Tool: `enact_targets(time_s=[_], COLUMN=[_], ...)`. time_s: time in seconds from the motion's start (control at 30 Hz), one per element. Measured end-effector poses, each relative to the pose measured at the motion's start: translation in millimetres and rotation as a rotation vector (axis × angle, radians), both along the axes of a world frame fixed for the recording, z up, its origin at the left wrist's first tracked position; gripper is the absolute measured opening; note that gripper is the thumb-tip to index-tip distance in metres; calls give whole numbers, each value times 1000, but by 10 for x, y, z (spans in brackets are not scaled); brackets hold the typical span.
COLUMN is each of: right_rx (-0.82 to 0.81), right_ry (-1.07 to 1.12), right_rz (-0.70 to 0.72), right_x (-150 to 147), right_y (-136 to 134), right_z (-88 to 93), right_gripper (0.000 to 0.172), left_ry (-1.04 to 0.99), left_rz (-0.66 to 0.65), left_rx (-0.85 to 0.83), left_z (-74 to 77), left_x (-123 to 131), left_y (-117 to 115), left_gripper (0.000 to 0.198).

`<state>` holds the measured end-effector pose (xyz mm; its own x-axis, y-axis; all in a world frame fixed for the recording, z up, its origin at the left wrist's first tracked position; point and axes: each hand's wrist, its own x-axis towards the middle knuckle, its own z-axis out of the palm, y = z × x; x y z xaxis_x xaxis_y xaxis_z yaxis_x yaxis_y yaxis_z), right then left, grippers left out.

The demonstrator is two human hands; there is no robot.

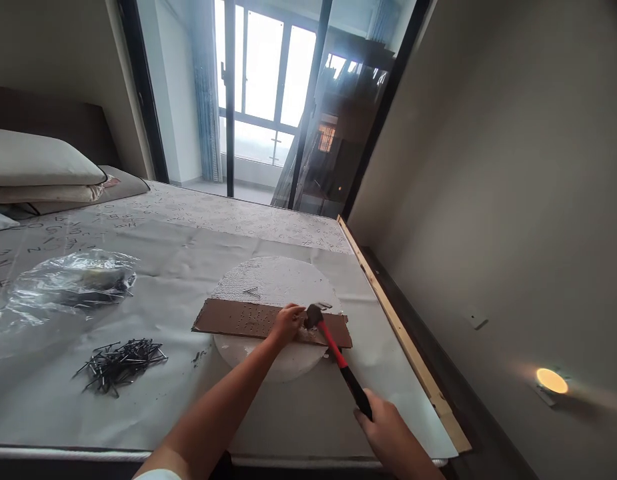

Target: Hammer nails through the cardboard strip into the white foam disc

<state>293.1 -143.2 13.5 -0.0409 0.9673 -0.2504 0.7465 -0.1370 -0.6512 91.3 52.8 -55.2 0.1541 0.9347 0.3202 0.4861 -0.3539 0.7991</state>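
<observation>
Carefully: keep left hand [287,325] pinching the nail upright on the cardboard strip [238,320] across the foam disc [275,280] on the bed; right hand [383,420], fingers wrapped round the hammer [333,347], tap lightly, clear of fingertips.
</observation>
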Motion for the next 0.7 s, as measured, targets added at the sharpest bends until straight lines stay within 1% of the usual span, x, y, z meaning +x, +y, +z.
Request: enact_targets(time_s=[0.1,0.27,0.33,0.4,0.43,0.5,0.57,0.6,0.63,0.7], right_rx=[-10,53,39,20,31,66,52,19,-23,-81], right_ry=[-2,53,54,92,132,250,395,471,547,679], right_rz=[-7,-15,-18,-24,-35,-88,-185,-238,-282,-344], right_x=[22,32,6,-22,-35,-65,-104,-126,-147,-176], right_y=[26,4,-11,-22,-26,-29,-30,-32,-33,-38], right_z=[-80,-135,-156,-183,-204,-274,-387,-455,-526,-655], right_gripper=[27,27,25,24,23,25,30,32,35,38], left_ry=[-191,-304,-344,-331,-292,-151,57,182,320,649], left_rz=[71,108,119,126,129,137,163,185,202,199], left_rx=[-35,-114,-107,-55,-13,92,185,211,209,125], left_z=[22,5,29,93,139,248,358,407,451,519], left_x=[-74,-80,-65,-83,-116,-251,-483,-628,-784,-1091], left_y=[15,28,16,17,31,107,244,328,416,578], left_gripper=[39,31,30,29,29,28,28,28,29,31])
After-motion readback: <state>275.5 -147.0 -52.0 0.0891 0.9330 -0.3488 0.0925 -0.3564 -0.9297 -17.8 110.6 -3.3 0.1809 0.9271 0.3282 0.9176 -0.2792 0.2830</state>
